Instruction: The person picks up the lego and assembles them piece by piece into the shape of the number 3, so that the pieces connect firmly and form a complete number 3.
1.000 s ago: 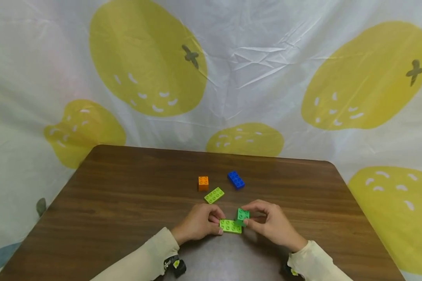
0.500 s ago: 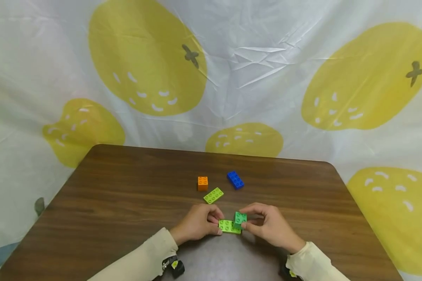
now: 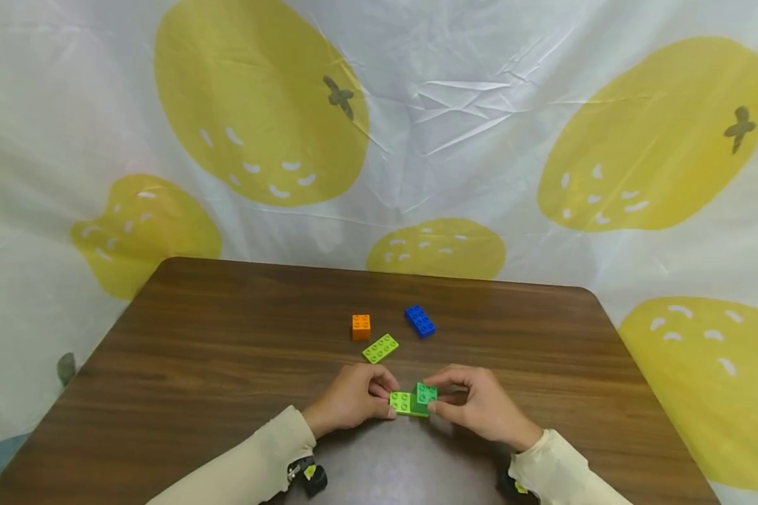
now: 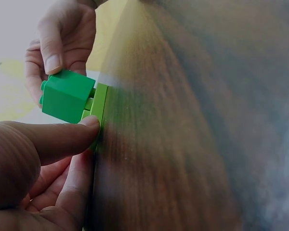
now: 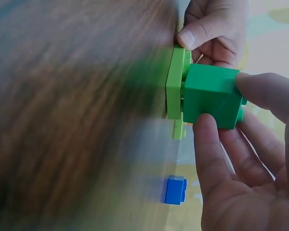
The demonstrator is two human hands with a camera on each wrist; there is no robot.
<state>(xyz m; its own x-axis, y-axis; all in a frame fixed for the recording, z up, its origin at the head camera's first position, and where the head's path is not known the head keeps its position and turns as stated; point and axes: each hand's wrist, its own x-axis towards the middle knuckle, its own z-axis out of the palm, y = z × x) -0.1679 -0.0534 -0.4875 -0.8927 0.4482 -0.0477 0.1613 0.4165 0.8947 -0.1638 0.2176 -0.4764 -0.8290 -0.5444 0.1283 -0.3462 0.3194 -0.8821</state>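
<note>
A lime green flat brick [image 3: 401,401] lies on the table, pinched at its left end by the thumb and fingers of my left hand [image 3: 352,397]. Over its right end stands a taller green brick [image 3: 425,395], two studs by two, which my right hand [image 3: 480,403] holds between thumb and fingers. In the left wrist view the green brick [image 4: 67,96] tilts a little against the flat brick [image 4: 100,103]. A narrow gap with lime studs in it shows between the two in the right wrist view, beneath the green brick [image 5: 212,94].
Beyond the hands lie a second lime green flat brick [image 3: 380,348], an orange brick [image 3: 361,327] and a blue brick [image 3: 420,320]. The brown wooden table [image 3: 259,308] ends at a hanging white cloth [image 3: 455,168] with yellow fruit prints.
My right hand has brought the green brick left and down onto the right end of the lime flat brick. My left hand keeps its pinch on that flat brick.
</note>
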